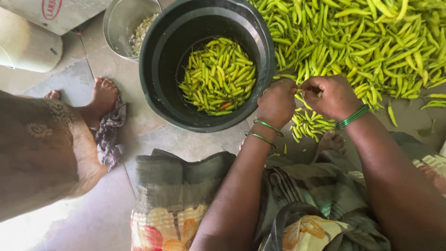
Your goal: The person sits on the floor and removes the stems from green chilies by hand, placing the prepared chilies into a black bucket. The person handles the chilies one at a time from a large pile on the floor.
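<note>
The left hand (277, 103) and the right hand (329, 96) meet close together above the floor. Both are curled shut, and their fingertips pinch one thin green chilli (298, 91) between them. The left wrist wears two thin green bangles (265, 131). The right wrist wears a small stack of green bangles (353, 116); I cannot count them.

Just under the hands lies a small heap of smooth green chillies (308, 125) on the grey stone floor (97, 218). One bare foot (331, 141) of the person pokes out beside that heap.

Past the right hand, a big loose pile of long, shiny green chillies (362, 42) fills the floor up to the top right corner. There are too many to count.

Left of the hands stands one round black plastic bucket (158, 65). More green chillies (217, 76) lie in its bottom, with one orange bit among them.

Behind the bucket, at the top edge, stands one round grey metal pot (121, 21) with pale scraps inside.

At the left are another person's two bare feet (101, 97) and one crumpled dark cloth (109, 135).
</note>
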